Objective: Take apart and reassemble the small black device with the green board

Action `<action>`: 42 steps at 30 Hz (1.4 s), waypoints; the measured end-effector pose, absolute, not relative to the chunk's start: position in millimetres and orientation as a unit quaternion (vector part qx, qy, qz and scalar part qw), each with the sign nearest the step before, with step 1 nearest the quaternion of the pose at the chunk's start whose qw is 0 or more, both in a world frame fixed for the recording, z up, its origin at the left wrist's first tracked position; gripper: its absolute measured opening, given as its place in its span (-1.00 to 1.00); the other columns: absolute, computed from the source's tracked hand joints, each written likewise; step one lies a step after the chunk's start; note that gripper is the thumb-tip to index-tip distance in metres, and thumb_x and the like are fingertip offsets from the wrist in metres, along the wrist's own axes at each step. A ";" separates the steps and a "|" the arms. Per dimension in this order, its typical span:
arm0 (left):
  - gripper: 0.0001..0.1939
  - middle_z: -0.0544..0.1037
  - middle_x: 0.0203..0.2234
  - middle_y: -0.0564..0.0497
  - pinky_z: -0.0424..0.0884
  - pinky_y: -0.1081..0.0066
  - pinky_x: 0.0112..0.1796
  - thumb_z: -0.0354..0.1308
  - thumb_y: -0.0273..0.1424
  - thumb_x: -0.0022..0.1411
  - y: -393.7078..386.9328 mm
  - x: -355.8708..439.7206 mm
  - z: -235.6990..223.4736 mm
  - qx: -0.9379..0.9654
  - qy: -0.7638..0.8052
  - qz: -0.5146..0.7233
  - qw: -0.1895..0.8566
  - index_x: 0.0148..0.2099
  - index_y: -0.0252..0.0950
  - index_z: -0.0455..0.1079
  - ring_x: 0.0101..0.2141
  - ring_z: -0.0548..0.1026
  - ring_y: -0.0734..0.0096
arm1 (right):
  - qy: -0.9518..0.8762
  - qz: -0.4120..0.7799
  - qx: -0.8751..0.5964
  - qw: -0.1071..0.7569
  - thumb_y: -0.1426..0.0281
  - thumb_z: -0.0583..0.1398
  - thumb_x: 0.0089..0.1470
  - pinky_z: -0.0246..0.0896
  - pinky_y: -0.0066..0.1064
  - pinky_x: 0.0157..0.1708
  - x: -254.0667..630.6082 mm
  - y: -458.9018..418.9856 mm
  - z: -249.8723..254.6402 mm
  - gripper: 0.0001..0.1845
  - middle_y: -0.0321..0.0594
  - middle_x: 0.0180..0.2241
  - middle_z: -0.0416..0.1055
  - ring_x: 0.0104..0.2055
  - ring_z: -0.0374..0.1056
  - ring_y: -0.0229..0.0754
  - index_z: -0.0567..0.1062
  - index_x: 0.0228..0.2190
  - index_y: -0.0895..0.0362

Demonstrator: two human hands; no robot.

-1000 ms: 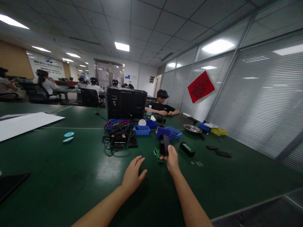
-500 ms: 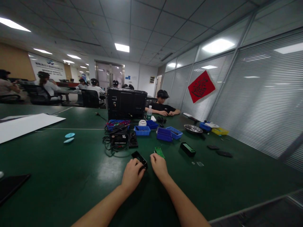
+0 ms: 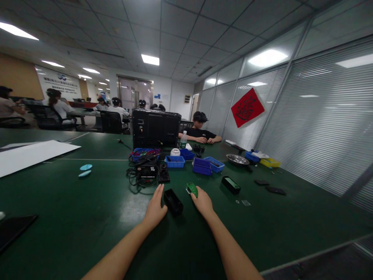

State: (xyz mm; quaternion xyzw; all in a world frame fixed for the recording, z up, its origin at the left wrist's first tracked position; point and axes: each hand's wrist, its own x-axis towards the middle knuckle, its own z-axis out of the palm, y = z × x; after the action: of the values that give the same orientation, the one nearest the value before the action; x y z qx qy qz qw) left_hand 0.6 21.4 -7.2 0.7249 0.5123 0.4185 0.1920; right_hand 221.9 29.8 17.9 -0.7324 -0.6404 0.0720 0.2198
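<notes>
A black rectangular open-topped case [image 3: 173, 202] lies on the green table in front of me. Just to its left is my left hand [image 3: 155, 208], open, with its fingers stretched forward and the thumb near the case's side. Beyond and right of the case, my right hand [image 3: 202, 200] is closed on a green circuit board [image 3: 191, 188], gripping its near right edge. Part of the board is hidden by the fingers. A second black case [image 3: 231, 184] with a green panel in its top sits farther right.
Ahead are blue bins [image 3: 175, 161], a tangle of black cables [image 3: 140, 171], a baseball [image 3: 175, 152] and a monitor [image 3: 155, 128]. A metal bowl [image 3: 237, 159], yellow tray [image 3: 270, 162] and flat black pieces [image 3: 275, 190] lie right. A person [image 3: 201, 132] sits across the table.
My left hand has let go of the black case and moved left, opening. The case now rests on the table. My right hand has moved slightly right and now grips the board, which is tilted.
</notes>
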 end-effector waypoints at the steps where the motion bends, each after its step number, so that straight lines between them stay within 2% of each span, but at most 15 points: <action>1: -0.21 0.02 0.19 -0.09 0.02 0.26 0.13 0.01 -0.54 -0.09 24.3 -0.9 -9.1 0.727 0.508 0.411 0.211 0.23 -0.30 -0.09 0.17 0.02 0.26 | -0.653 0.085 -0.717 0.229 0.24 0.05 0.02 0.10 -0.34 -0.10 221.0 30.3 17.1 -0.46 -0.01 -0.04 0.31 -0.03 0.24 -0.05 0.26 0.02 0.23; 3: -0.20 0.03 0.19 -0.10 0.01 0.26 0.12 0.06 -0.48 -0.08 26.4 -1.8 -10.4 0.733 0.501 0.397 0.233 0.24 -0.32 -0.10 0.16 0.03 0.24 | -0.673 0.103 -0.691 0.244 0.27 0.08 -0.01 0.05 -0.37 -0.04 219.7 31.0 16.0 -0.47 -0.05 -0.02 0.30 0.00 0.21 -0.07 0.29 0.00 0.23; 5: -0.18 0.07 0.18 -0.09 0.09 0.28 0.08 0.10 -0.42 -0.08 24.8 -1.0 -9.3 0.741 0.499 0.379 0.241 0.24 -0.31 -0.10 0.10 0.15 0.24 | -0.679 0.098 -0.684 0.248 0.29 0.09 -0.03 0.03 -0.37 -0.03 219.9 31.1 16.6 -0.47 -0.03 -0.04 0.31 -0.01 0.21 -0.07 0.32 -0.02 0.26; 8: -0.16 0.22 0.11 -0.05 0.26 0.33 -0.07 0.12 -0.37 -0.07 20.4 0.3 -6.0 0.759 0.499 0.331 0.254 0.25 -0.22 -0.14 -0.15 0.38 0.34 | -0.673 0.077 -0.695 0.239 0.22 0.12 -0.06 0.06 -0.36 -0.08 223.1 28.8 21.7 -0.49 -0.02 -0.13 0.35 -0.07 0.24 -0.04 0.40 -0.09 0.24; 10: -0.14 0.28 0.07 0.00 0.28 0.35 -0.13 0.13 -0.34 -0.07 18.3 0.3 -4.4 0.774 0.492 0.304 0.259 0.25 -0.16 -0.15 -0.24 0.39 0.38 | -0.665 0.067 -0.708 0.230 0.16 0.14 -0.09 0.08 -0.37 -0.12 225.4 26.0 26.9 -0.51 -0.03 -0.18 0.36 -0.10 0.25 -0.04 0.45 -0.16 0.21; 16: -0.16 0.26 0.08 0.00 0.12 0.30 0.02 0.17 -0.31 -0.09 13.1 1.0 -1.1 0.810 0.441 0.283 0.263 0.23 -0.14 -0.07 0.03 0.23 0.25 | -0.672 0.061 -0.705 0.219 0.24 0.20 -0.16 0.11 -0.41 -0.19 225.0 21.6 31.4 -0.58 -0.07 -0.23 0.33 -0.19 0.27 -0.10 0.48 -0.23 0.19; 19: -0.22 0.32 0.03 -0.02 0.12 0.30 0.02 0.16 -0.37 -0.09 8.5 2.9 2.3 0.821 0.417 0.290 0.262 0.21 -0.14 0.00 0.01 0.25 0.26 | -0.658 0.078 -0.693 0.283 0.29 0.19 -0.17 0.13 -0.39 -0.19 223.4 24.0 28.4 -0.62 -0.08 -0.24 0.31 -0.23 0.28 -0.12 0.48 -0.26 0.21; 22: -0.32 0.39 -0.09 0.01 0.18 0.32 -0.04 0.19 -0.39 -0.12 6.4 4.0 5.5 0.824 0.409 0.295 0.259 0.11 -0.12 0.16 -0.07 0.30 0.28 | -0.623 0.120 -0.659 0.404 0.28 0.19 -0.18 0.17 -0.32 -0.24 223.5 25.4 30.3 -0.59 -0.08 -0.29 0.32 -0.29 0.28 -0.11 0.47 -0.25 0.23; 25: -0.44 0.41 -0.19 0.03 0.23 0.36 -0.11 0.20 -0.42 -0.13 8.6 3.8 5.9 0.811 0.420 0.306 0.267 0.01 -0.16 0.26 -0.15 0.34 0.31 | -0.588 0.262 -0.571 0.510 0.20 0.16 -0.13 0.19 -0.31 -0.33 223.5 21.9 38.7 -0.51 -0.12 -0.30 0.36 -0.33 0.28 -0.12 0.44 -0.17 0.22; 27: -0.47 0.41 -0.22 0.02 0.24 0.39 -0.14 0.19 -0.45 -0.13 11.5 3.5 4.5 0.792 0.439 0.325 0.273 -0.02 -0.21 0.27 -0.19 0.35 0.34 | -0.596 0.343 -0.494 0.532 0.17 0.15 -0.11 0.18 -0.32 -0.30 222.0 17.0 45.5 -0.50 -0.12 -0.25 0.36 -0.27 0.28 -0.12 0.42 -0.15 0.20; 29: -0.48 0.40 -0.23 0.02 0.24 0.40 -0.16 0.19 -0.48 -0.14 14.1 3.4 2.7 0.781 0.450 0.336 0.274 -0.04 -0.23 0.27 -0.20 0.36 0.36 | -0.635 0.360 -0.453 0.512 0.19 0.18 -0.12 0.16 -0.34 -0.24 219.5 11.7 51.2 -0.54 -0.16 -0.22 0.34 -0.23 0.26 -0.14 0.44 -0.17 0.17; 35: -0.55 0.41 -0.28 0.02 0.25 0.39 -0.19 0.21 -0.48 -0.15 16.0 4.0 0.1 0.776 0.473 0.321 0.269 -0.11 -0.26 0.31 -0.22 0.36 0.34 | -0.753 0.286 -0.459 0.376 0.25 0.20 -0.13 0.12 -0.38 -0.24 216.9 3.2 60.7 -0.59 -0.23 -0.27 0.27 -0.28 0.21 -0.22 0.46 -0.18 0.12; 42: -0.47 0.40 -0.24 0.03 0.25 0.42 -0.18 0.22 -0.48 -0.16 19.1 2.0 -6.7 0.765 0.471 0.349 0.268 -0.05 -0.24 0.27 -0.21 0.37 0.38 | -0.766 0.256 -0.484 0.337 0.29 0.19 -0.12 0.11 -0.38 -0.26 217.7 -2.0 69.3 -0.64 -0.25 -0.34 0.24 -0.31 0.18 -0.23 0.47 -0.22 0.13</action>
State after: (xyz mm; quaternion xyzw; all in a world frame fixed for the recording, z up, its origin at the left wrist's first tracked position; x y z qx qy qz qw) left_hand 2.0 19.1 -6.7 0.7646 0.4708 0.3489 0.2682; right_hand 217.7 -2.0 69.3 -0.4836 -0.7663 0.2561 0.3368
